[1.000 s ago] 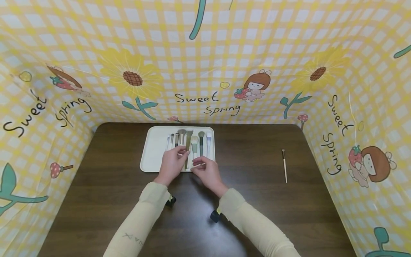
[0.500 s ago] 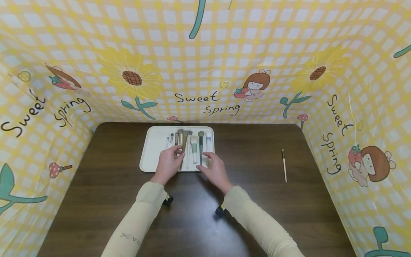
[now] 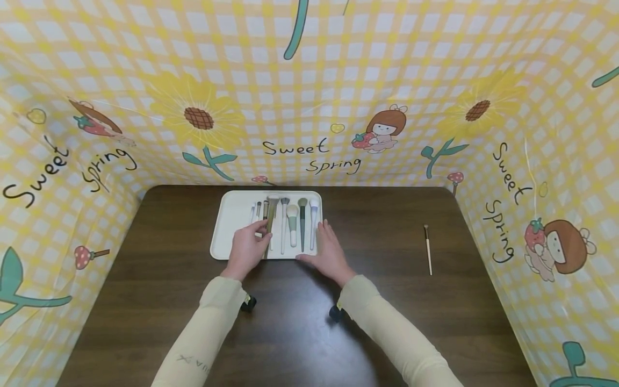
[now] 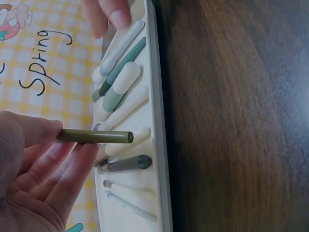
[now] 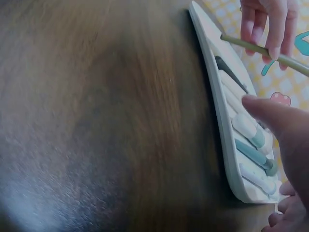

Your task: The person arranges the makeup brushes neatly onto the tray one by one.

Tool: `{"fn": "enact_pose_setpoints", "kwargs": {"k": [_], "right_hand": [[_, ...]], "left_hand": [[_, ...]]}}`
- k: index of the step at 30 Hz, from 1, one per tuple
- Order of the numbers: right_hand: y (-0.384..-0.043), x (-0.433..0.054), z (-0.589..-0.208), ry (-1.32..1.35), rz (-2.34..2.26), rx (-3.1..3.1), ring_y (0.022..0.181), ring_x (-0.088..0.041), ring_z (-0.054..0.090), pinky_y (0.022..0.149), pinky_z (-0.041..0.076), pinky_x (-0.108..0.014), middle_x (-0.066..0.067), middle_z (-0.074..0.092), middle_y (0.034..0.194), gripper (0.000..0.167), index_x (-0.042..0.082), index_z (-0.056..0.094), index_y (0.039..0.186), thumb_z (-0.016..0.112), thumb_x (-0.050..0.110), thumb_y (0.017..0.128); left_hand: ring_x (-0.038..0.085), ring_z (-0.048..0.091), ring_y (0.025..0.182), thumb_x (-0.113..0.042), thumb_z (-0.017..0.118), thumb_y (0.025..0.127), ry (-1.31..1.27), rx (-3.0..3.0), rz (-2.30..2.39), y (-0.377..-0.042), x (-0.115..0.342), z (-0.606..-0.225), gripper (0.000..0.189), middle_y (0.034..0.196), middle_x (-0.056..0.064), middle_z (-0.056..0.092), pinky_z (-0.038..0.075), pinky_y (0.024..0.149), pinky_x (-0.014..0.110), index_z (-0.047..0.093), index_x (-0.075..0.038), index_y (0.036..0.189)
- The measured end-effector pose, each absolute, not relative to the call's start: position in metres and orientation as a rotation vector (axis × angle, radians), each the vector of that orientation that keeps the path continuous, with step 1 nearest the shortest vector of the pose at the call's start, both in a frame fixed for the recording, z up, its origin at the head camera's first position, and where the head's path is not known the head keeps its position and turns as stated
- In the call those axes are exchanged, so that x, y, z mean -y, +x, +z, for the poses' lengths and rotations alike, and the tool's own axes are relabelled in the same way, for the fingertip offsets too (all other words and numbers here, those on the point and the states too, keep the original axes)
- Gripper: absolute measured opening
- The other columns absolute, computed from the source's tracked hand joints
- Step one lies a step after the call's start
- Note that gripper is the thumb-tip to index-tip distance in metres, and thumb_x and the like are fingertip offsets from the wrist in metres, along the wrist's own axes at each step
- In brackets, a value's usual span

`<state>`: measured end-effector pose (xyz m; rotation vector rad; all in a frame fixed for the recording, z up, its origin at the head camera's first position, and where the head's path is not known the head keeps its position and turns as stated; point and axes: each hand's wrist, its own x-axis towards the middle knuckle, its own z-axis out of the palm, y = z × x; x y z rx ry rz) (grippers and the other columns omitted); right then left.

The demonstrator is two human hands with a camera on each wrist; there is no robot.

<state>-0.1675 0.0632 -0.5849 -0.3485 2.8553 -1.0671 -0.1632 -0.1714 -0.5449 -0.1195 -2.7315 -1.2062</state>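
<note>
My left hand pinches an olive-green makeup brush between thumb and fingers, holding it raised over the white tray. In the tray several makeup brushes lie side by side, bristles toward the back. Among them are a dark green brush, a pale green and white brush and a whitish brush at the right end. My right hand is at the tray's front right corner with fingers extended and thumb apart. Whether it touches the rim I cannot tell.
A thin brush with a pale handle lies alone on the dark wooden table, to the right. Yellow checked cloth rises behind the table and on both sides.
My left hand has moved left with the olive brush, away from the whitish brush beside it. My right hand has shifted right to the tray's edge and its fingers have straightened.
</note>
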Motion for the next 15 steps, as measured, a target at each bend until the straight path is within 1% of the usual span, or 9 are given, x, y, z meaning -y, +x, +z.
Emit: {"fn": "enact_pose_setpoints", "kwargs": {"k": [4,8,11,15], "right_hand": [[-0.172,-0.061,-0.586,-0.372,-0.978,-2.870,0.153,-0.036,0.010,0.121,0.016,-0.041,-0.025,0.009,0.166,0.122,-0.006,0.019,0.159,0.084,0.057,0.078],[-0.178,-0.059,-0.586,-0.400,-0.927,-2.876,0.153,-0.036,0.010,0.122,0.013,-0.039,-0.026,0.009,0.166,0.127,-0.007,0.015,0.159,0.084,0.060,0.076],[-0.181,-0.058,-0.586,-0.419,-0.905,-2.875,0.153,-0.037,0.013,0.121,0.015,-0.038,-0.027,0.012,0.165,0.128,-0.008,0.016,0.159,0.086,0.058,0.074],[-0.181,-0.058,-0.586,-0.426,-0.891,-2.848,0.152,-0.037,0.014,0.121,0.018,-0.039,-0.028,0.013,0.165,0.129,-0.010,0.016,0.158,0.091,0.051,0.072]], "left_hand": [[0.025,0.074,0.079,-0.008,0.073,0.093,-0.091,2.742,-1.194,-0.163,0.175,-0.544,0.037,0.098,0.015,0.074,0.060,0.069,0.041,0.067,0.004,0.128],[0.025,0.074,0.079,-0.008,0.072,0.093,-0.062,2.745,-1.190,-0.163,0.178,-0.544,0.037,0.097,0.015,0.074,0.060,0.069,0.041,0.068,0.004,0.128],[0.025,0.074,0.078,-0.009,0.072,0.094,-0.031,2.735,-1.193,-0.162,0.181,-0.544,0.037,0.097,0.016,0.074,0.060,0.068,0.041,0.068,0.004,0.128],[0.024,0.073,0.075,-0.011,0.074,0.093,0.012,2.724,-1.193,-0.163,0.186,-0.544,0.037,0.095,0.015,0.074,0.059,0.066,0.041,0.069,0.003,0.127]]}}
